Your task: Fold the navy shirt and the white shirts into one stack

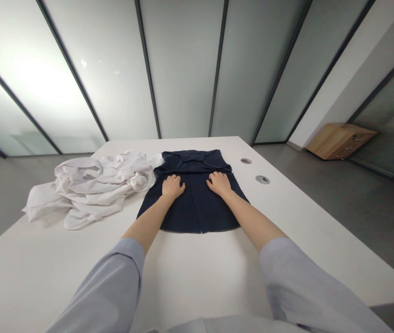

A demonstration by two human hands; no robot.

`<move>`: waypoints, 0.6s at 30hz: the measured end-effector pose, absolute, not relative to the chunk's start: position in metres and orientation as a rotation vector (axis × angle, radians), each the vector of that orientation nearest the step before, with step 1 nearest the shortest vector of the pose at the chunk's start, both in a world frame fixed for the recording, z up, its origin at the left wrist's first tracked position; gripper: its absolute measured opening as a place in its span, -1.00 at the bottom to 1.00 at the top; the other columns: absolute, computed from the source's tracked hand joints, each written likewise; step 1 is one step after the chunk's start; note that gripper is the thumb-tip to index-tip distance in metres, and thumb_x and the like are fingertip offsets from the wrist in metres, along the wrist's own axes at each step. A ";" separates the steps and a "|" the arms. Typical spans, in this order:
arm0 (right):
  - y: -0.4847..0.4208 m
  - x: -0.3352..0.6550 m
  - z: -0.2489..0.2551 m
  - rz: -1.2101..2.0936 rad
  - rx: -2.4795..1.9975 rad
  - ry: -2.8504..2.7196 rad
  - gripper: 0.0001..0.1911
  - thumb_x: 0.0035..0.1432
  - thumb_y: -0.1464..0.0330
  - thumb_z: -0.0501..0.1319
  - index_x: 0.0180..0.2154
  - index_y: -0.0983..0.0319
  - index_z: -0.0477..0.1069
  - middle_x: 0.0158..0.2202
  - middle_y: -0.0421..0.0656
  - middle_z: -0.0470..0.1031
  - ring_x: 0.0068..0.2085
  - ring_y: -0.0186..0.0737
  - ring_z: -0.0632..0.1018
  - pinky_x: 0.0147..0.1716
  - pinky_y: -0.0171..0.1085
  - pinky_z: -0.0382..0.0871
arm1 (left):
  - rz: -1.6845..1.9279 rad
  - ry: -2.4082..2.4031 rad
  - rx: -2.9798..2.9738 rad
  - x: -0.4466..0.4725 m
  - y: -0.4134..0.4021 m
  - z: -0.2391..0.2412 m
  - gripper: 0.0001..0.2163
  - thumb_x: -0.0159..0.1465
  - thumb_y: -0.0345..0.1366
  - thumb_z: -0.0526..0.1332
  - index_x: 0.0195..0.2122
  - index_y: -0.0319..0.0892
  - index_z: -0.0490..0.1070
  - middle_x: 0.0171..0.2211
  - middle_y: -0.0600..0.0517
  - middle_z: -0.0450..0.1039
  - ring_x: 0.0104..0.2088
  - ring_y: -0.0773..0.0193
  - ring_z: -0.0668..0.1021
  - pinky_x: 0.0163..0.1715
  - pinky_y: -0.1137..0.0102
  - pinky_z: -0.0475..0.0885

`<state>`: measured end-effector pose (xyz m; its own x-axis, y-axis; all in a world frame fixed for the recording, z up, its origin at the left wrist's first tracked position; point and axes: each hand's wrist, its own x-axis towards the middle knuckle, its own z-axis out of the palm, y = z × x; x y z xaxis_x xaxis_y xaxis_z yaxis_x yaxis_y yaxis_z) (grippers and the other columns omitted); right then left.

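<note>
A dark navy garment (pixel 194 208) lies flat on the white table (pixel 287 231), folded lengthwise with its neckline at the far end. My left hand (pixel 172 187) rests palm down on its left half, fingers stretched out. On the right half my right hand (pixel 219 183) lies flat in the same way, fingers apart. Neither hand holds anything. Both forearms are bare below pale blue sleeves.
A heap of crumpled white clothes (pixel 89 187) lies to the left of the dark garment and touches its far left corner. Two round cable holes (pixel 262 179) sit in the table at the right. A wooden cabinet (pixel 341 139) stands on the floor far right.
</note>
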<state>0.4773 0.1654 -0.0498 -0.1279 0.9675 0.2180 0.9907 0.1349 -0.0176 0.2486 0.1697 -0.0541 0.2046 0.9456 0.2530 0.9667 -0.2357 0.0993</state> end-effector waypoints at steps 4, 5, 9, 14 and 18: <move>0.143 0.479 -0.047 -0.183 -1.944 -2.266 -0.67 0.27 0.21 0.07 -0.07 0.22 0.45 0.00 0.03 0.43 0.02 0.05 0.40 0.01 -0.05 0.19 | -0.359 -1.889 -2.464 0.240 0.156 -0.051 -0.69 0.27 -0.11 0.09 -0.08 -0.14 0.44 -0.04 -0.10 0.42 0.00 0.04 0.44 -0.06 0.23 0.37; 0.138 0.480 -0.046 -0.167 -1.942 -2.267 -0.68 0.26 0.20 0.08 -0.07 0.22 0.45 0.00 0.02 0.42 0.02 0.05 0.40 0.01 -0.05 0.20 | -0.334 -1.887 -2.498 0.238 0.152 -0.050 -0.67 0.26 -0.10 0.10 -0.06 -0.13 0.44 -0.02 -0.09 0.42 0.00 0.04 0.44 -0.05 0.22 0.37; 0.121 0.484 -0.048 -0.104 -1.926 -2.270 -0.70 0.25 0.21 0.09 -0.09 0.20 0.45 -0.02 0.01 0.42 -0.01 0.02 0.40 -0.04 -0.07 0.24 | -0.274 -1.855 -2.578 0.234 0.138 -0.049 -0.60 0.25 -0.05 0.11 0.03 -0.14 0.39 0.11 -0.11 0.36 0.10 0.01 0.39 0.06 0.20 0.31; 0.114 0.490 -0.052 -0.014 -1.885 -2.250 -0.68 0.26 0.22 0.08 -0.04 0.19 0.44 0.02 0.01 0.39 0.01 0.00 0.40 -0.06 -0.10 0.28 | -0.404 -1.865 -2.501 0.234 0.126 -0.053 -0.62 0.27 -0.05 0.10 0.01 -0.14 0.40 0.03 -0.10 0.37 0.04 0.05 0.41 0.02 0.21 0.34; 0.113 0.495 -0.055 0.040 -1.830 -2.264 -0.66 0.26 0.22 0.08 -0.01 0.18 0.44 0.05 0.00 0.37 0.01 -0.01 0.40 -0.03 -0.11 0.28 | -0.422 -1.841 -2.545 0.227 0.122 -0.052 -0.68 0.27 -0.10 0.11 -0.04 -0.13 0.42 -0.03 -0.08 0.37 0.01 0.07 0.41 0.00 0.22 0.35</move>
<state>0.4953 0.1133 -0.0545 -0.1939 0.9679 0.1597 0.9616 0.2197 -0.1644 0.2270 0.1219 -0.0517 0.2897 0.9364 0.1981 0.9291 -0.3248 0.1766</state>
